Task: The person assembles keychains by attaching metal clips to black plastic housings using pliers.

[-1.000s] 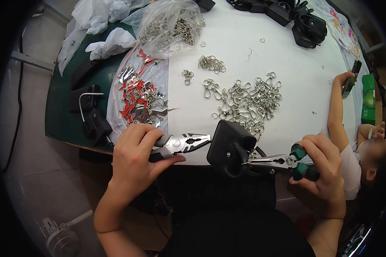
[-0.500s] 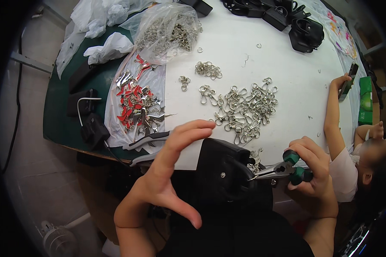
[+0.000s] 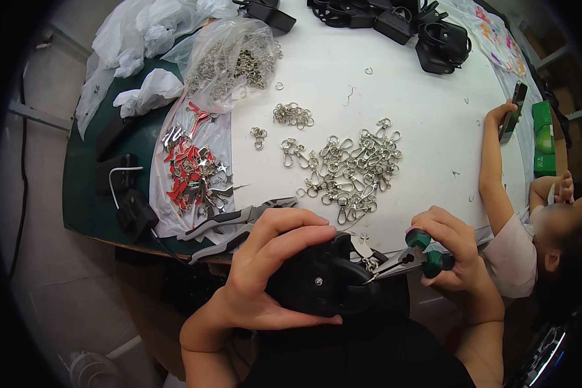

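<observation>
My left hand (image 3: 255,278) is wrapped round a small black bag (image 3: 291,284) in front of my body, its thumb along the near side and fingers over the far side. A round silver stud shows on the bag. In my right hand (image 3: 456,242) are green-handled needle-nose pliers (image 3: 427,258), their jaws pointing left at the bag's right end. By the jaw tips hangs a silver charm (image 3: 361,246) with a short chain. Whether the tips grip a ring there is too small to tell. Grey-handled pliers (image 3: 220,224) lie beside my left hand.
Beyond my hands lies a heap of silver swivel clasps (image 3: 352,168), with a smaller ring pile (image 3: 293,115). Red and silver charms (image 3: 194,168) lie on plastic at left, near a bag of rings (image 3: 229,61). Black bags (image 3: 443,48) stand far right. Another person's arm (image 3: 495,168) holds a phone.
My left hand, spread beside the bag before, has closed round it. The bag has tilted and shifted slightly left, and the right hand with the pliers has moved a little left too.
</observation>
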`<state>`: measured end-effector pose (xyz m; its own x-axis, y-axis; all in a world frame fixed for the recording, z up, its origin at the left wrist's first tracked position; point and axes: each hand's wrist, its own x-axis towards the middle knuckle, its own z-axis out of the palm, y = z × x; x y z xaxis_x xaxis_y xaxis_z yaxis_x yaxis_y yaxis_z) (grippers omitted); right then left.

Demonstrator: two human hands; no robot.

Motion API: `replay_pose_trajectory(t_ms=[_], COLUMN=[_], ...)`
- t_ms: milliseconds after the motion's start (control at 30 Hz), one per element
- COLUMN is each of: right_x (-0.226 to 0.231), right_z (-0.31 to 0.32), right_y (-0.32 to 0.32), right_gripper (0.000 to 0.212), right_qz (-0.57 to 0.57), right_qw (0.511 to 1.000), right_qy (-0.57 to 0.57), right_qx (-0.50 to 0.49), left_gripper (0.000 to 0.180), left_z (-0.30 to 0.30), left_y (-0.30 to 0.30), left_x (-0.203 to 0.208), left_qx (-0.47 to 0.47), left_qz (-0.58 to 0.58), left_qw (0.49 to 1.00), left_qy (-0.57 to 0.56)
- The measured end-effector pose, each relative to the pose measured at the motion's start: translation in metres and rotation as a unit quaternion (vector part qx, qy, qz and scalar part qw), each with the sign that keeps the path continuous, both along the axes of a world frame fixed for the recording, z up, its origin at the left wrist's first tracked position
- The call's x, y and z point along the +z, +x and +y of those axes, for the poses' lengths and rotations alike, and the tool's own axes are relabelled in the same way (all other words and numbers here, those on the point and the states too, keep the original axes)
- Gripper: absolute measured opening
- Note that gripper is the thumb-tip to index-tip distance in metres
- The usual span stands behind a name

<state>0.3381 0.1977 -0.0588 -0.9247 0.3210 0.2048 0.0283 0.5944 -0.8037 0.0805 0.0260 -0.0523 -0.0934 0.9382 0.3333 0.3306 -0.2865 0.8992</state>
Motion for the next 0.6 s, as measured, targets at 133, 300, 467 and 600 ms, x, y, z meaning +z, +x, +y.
replay_pose_trajectory(t_ms=[133,300,467,600], right_x=[-0.003,-0.035,-0.047,-0.003], right_z=[0.009,0.034,0.041,0.018], right_y=[0.000,0.013,0.014,-0.035], right_gripper=[0.065,0.052,0.054,0.040], right_qz=[-0.002,-0.100,-0.198,0.021], right_qw=[0.999,0.932,0.866,0.975], right_qy=[0.037,0.122,0.322,0.136], right_qx=[-0.028,-0.326,-0.329,-0.175], left_gripper=[0.086,0.101,0.119,0.123], left_z=[-0.002,-0.009,-0.007,-0.005], left_y=[-0.001,-0.003,0.003,-0.004], left_x=[-0.004,-0.016,-0.008,-0.006], left_qx=[0.001,-0.054,-0.044,-0.094], left_qz=[-0.019,-0.374,-0.538,-0.568], left_qw=[0.999,0.905,0.801,0.763], left_qy=[-0.031,-0.193,-0.259,-0.293])
